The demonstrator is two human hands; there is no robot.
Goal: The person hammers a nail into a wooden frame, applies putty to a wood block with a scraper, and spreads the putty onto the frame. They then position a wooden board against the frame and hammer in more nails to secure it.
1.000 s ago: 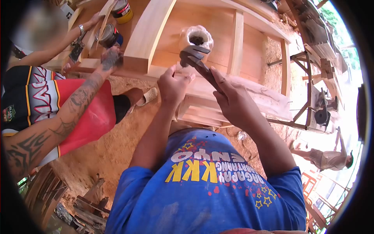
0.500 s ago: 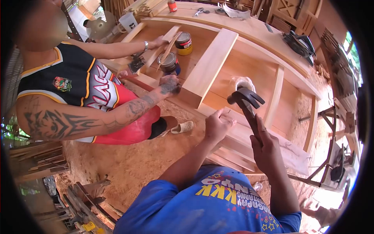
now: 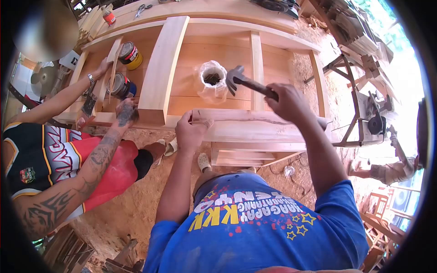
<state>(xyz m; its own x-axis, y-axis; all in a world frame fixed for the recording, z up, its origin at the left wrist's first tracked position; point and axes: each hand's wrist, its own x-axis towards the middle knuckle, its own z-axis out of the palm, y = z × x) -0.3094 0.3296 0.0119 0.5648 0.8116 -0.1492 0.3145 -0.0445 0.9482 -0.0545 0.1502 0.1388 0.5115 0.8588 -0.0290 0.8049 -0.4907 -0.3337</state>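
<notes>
My right hand is wrapped round the handle of a claw hammer, raised over the wooden frame with its head to the left. My left hand is closed in a pinch at the left end of a pale board with a dark streak along it. Whatever its fingertips hold is too small to make out. Between the hands, inside the frame, stands a container in clear plastic with small dark pieces in it.
To my left a person in a jersey works at the frame with both hands. Two paint cans stand beside them. Scissors and a red-labelled jar lie farther back. Another person is far right.
My view has swung right, so the frame appears farther left. The hammer has turned from upright to nearly level, its head pointing left. My left hand stays pinched at the board's end.
</notes>
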